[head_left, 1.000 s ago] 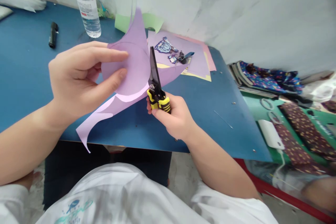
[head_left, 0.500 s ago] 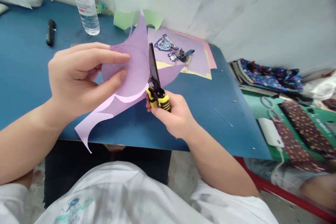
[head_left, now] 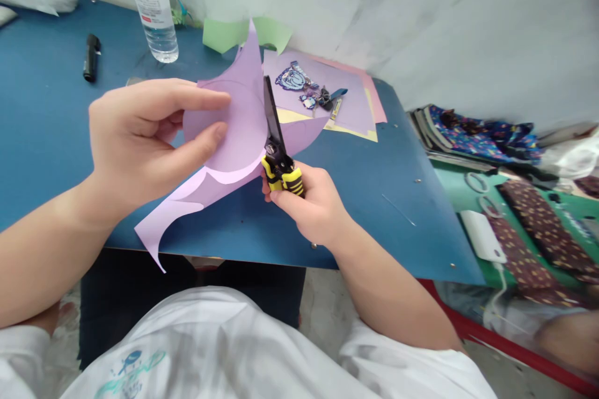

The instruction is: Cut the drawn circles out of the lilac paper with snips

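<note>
The left hand pinches the purple paper between thumb and fingers at its left; the right hand is clamped on the handles of the scissors, hands apart. The paper hangs over the near part of the table, the blades at its right side. Held by one pinch, the thin sheet could twist and let the blades nick its round part; a pull on a narrow strip could tear it. Whether the blades are parted is hard to tell. Some fingertips are hidden, and the bottle, far left, is cut off at the top
</note>
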`<state>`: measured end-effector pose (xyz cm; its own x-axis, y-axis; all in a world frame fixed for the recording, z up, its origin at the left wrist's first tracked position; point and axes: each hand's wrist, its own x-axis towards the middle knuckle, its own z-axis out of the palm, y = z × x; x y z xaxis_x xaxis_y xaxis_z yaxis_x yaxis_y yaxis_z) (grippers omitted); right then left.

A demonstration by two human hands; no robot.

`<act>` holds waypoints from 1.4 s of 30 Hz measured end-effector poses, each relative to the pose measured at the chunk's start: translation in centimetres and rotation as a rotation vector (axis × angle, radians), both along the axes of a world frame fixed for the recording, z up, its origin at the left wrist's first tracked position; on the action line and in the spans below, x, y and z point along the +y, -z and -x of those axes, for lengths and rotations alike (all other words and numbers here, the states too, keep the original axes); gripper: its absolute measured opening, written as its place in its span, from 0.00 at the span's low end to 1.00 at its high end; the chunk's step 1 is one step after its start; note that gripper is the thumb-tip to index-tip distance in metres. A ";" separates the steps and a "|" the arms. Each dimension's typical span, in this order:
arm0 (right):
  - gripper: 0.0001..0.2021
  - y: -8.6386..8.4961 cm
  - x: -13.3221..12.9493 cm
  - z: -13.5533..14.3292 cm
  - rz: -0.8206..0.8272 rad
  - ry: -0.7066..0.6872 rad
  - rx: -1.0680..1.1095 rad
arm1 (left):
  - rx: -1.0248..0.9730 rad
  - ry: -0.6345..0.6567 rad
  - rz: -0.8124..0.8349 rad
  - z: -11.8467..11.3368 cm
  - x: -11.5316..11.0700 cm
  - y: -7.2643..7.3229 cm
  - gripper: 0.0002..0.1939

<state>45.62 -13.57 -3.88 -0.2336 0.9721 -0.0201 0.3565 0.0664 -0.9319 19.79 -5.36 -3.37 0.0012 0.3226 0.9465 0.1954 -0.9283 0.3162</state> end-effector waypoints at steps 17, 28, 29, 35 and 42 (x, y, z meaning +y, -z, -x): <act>0.05 -0.2 0.0 0.0 -0.004 0.014 -0.031 | 0.041 -0.069 0.177 0.3 -2.2 -1.0 0.15; 0.04 0.0 -0.1 -0.4 0.009 0.012 -0.028 | -0.103 -0.052 0.086 -0.4 -0.6 -0.5 0.21; 0.04 0.0 -0.1 -0.4 0.010 0.010 -0.027 | -0.106 -0.056 0.082 -0.4 -0.6 -0.5 0.21; 0.05 -0.2 -0.1 -0.1 0.020 0.020 -0.040 | -0.029 -0.056 0.136 -0.2 -1.7 -1.0 0.17; 0.05 -0.3 -0.1 0.2 0.010 0.033 -0.033 | -0.002 0.146 0.098 0.4 -1.2 -0.3 0.22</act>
<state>45.37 -13.66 -3.61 -0.2006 0.9790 -0.0369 0.3893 0.0451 -0.9200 19.38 -6.51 -3.11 0.0526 0.4103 0.9104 0.0602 -0.9113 0.4073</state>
